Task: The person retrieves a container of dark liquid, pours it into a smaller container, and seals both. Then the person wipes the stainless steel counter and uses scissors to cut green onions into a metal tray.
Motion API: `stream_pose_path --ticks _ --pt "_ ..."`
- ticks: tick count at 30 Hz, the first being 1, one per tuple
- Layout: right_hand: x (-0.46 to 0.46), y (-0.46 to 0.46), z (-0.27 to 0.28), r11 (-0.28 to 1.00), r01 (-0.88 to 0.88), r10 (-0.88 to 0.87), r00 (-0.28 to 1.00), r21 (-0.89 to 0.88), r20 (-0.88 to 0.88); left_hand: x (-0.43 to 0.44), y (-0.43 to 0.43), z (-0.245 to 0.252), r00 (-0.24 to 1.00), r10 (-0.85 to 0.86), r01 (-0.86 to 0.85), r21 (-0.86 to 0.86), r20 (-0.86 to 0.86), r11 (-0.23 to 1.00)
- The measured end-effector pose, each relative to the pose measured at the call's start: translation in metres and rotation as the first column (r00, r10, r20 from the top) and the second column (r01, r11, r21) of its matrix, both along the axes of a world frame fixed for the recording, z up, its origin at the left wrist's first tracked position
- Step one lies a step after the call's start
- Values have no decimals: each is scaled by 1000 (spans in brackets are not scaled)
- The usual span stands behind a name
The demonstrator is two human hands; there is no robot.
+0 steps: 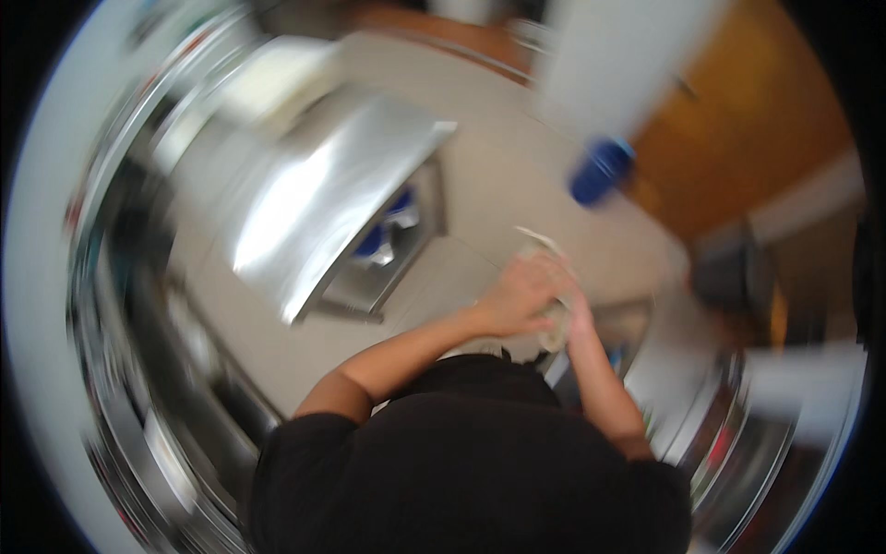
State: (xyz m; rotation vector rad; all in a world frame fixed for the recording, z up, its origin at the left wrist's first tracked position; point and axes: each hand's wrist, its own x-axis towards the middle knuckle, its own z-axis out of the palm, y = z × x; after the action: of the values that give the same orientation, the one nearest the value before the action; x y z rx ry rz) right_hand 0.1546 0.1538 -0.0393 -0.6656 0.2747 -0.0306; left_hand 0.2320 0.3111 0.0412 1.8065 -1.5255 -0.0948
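Both hands are together in front of my body, blurred by motion. My left hand (520, 296) lies over a pale, soft, thin thing (552, 336), perhaps a cloth or a bag; its material cannot be told. My right hand (573, 291) is against the other side of it, close to the left fingers. A light strip of it sticks out past the fingertips, and another part hangs below the palms. Which fingers press on it is hidden by blur.
A stainless steel table (332, 187) with a lower shelf (360, 291) bearing blue and silver items stands ahead to the left. A blue cylindrical container (602, 172) is ahead to the right, near an orange-brown surface (740, 118). Metal counters line the far left.
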Motion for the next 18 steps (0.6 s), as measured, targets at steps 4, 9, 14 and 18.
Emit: stream_pose_path --ticks 4,9,14,18 --pt "-50 49 -5 844 460 -331 851 276 -408 5 -25 -17 922 -343 370 152 -178 916" --pt "-121 65 -12 517 811 -653 581 274 -486 -36 -34 -65 692 -557 672 127 -459 730" --pt "-201 104 14 171 974 -867 221 150 -446 -54 -41 -92 529 -588 801 131 -611 584" --pt "-269 152 46 -167 970 -841 -234 -178 -488 -59 -61 -92 448 -687 877 132 -572 462"
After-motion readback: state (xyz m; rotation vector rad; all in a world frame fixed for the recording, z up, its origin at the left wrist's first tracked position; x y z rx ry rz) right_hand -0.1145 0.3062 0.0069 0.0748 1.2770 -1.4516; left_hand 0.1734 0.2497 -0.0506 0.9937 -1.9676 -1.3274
